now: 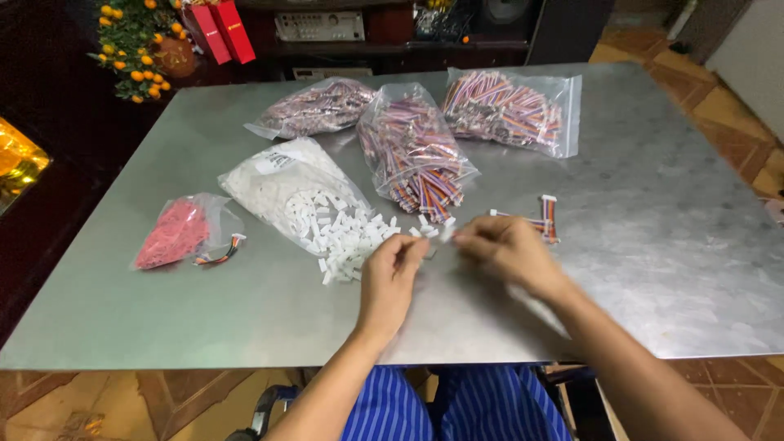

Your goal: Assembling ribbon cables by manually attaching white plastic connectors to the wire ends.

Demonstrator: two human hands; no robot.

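Head view: both hands meet over the bare middle of the metal table (653,245). The left hand (390,273) has its fingers pinched together at the tips, apparently on a small white plastic piece, though motion blur hides it. The right hand (508,245) is also curled tight, fingertips pointed toward the left hand, and seems to pinch something thin; I cannot tell exactly what. Just beyond the left hand lies a loose heap of white plastic pieces (347,233), spilling from an open clear bag (282,188). Just beside the right hand rests a short bundle of striped wires (545,219) with white ends. Farther back lie three sealed bags of striped wires (412,151), and to the left a small bag of red bits (173,235) with a stray wire bundle touching it.

To do this fitting well, I judge the left hand should hold the white piece steady with its opening facing the right hand, while the right grips close to the wire's tip so it goes in straight. Working near the heap keeps reaches short.
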